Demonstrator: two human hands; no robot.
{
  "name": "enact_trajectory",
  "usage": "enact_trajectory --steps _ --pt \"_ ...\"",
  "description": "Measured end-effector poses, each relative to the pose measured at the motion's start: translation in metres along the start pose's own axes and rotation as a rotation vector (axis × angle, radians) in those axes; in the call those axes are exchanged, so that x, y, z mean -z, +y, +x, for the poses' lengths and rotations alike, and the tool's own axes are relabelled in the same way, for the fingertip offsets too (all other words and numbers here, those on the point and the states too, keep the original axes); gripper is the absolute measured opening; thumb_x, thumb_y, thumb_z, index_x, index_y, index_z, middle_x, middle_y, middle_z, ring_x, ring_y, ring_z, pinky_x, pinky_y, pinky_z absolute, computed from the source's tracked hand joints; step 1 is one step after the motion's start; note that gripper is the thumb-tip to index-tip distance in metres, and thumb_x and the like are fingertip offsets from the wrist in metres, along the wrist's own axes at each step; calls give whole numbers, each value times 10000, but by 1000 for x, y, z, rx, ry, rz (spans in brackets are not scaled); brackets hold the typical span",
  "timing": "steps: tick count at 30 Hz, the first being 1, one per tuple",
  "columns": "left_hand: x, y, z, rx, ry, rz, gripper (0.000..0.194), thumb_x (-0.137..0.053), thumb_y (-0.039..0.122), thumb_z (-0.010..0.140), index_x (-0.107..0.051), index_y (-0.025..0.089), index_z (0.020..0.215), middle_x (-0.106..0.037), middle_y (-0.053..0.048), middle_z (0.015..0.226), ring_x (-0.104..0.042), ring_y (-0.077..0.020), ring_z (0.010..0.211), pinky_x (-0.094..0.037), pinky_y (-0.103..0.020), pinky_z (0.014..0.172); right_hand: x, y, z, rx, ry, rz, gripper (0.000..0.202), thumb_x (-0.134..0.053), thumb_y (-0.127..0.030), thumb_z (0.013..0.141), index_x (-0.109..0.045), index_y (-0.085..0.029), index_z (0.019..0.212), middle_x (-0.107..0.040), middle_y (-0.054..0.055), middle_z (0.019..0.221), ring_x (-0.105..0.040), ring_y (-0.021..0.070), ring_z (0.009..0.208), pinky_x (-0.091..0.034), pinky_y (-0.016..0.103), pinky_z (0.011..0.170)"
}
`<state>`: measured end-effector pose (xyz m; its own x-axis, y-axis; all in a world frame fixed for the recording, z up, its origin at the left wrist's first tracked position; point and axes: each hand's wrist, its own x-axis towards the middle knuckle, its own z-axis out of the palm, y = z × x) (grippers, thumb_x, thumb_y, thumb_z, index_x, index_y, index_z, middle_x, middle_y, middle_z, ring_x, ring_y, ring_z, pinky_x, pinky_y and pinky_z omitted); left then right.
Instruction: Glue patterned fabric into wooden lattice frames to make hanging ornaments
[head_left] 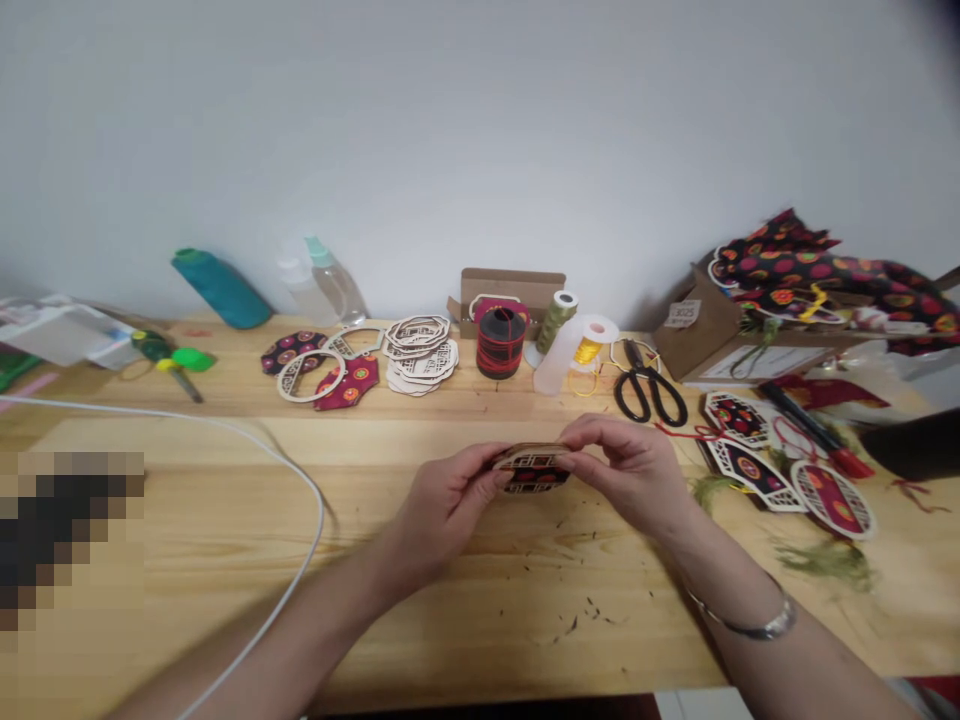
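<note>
Between my two hands, above the middle of the wooden table (pixel 360 560), is a small oval wooden cutout ornament (pixel 534 474) with dark patterned fabric showing through its lattice. My left hand (pixel 457 500) pinches its left end between thumb and fingers. At the right end, my right hand (pixel 630 465) grips its upper edge between thumb and fingertips. The ornament is tilted and seen partly edge-on, so its back is hidden. Small dark scraps (pixel 577 620) lie on the tabletop below it.
Behind the hands stand a red-and-black thread spool (pixel 500 345), black scissors (pixel 649 388) and stacked wooden cutouts (pixel 421 358). Finished-looking fabric ornaments (pixel 832 497) lie right, near a cardboard box (pixel 694 330). A white cable (pixel 319 500) crosses the left side.
</note>
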<state>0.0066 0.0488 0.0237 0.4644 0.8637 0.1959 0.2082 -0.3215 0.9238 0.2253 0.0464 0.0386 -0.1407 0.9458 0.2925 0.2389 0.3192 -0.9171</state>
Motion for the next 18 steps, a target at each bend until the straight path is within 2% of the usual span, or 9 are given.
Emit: enact_trajectory --steps 7,15,18 --pt "2 5 1 19 -44 -18 273 -475 251 940 -634 232 1161 -717 -23 1083 -663 -157 959 -524 -289 859 1 -1 -1 -47 -10 -9 76 -710 -255 754 -672 -197 725 -656 17 700 -593 135 653 -482 293 621" --pt "1 5 4 111 -64 -81 286 -482 278 921 -645 205 1145 -727 -34 1010 -667 -166 885 -550 -305 788 -3 -1 2 -223 -11 72 127 -728 -304 710 -675 -191 684 -641 0 644 -559 110 593 -468 261 571" --pt "0 6 4 132 -75 -137 296 -486 306 921 -646 196 1145 -723 -48 1029 -666 -180 911 -554 -327 810 -4 0 2 -308 -8 160 169 -753 -333 674 -669 -187 662 -640 -2 626 -559 106 576 -474 253 556"
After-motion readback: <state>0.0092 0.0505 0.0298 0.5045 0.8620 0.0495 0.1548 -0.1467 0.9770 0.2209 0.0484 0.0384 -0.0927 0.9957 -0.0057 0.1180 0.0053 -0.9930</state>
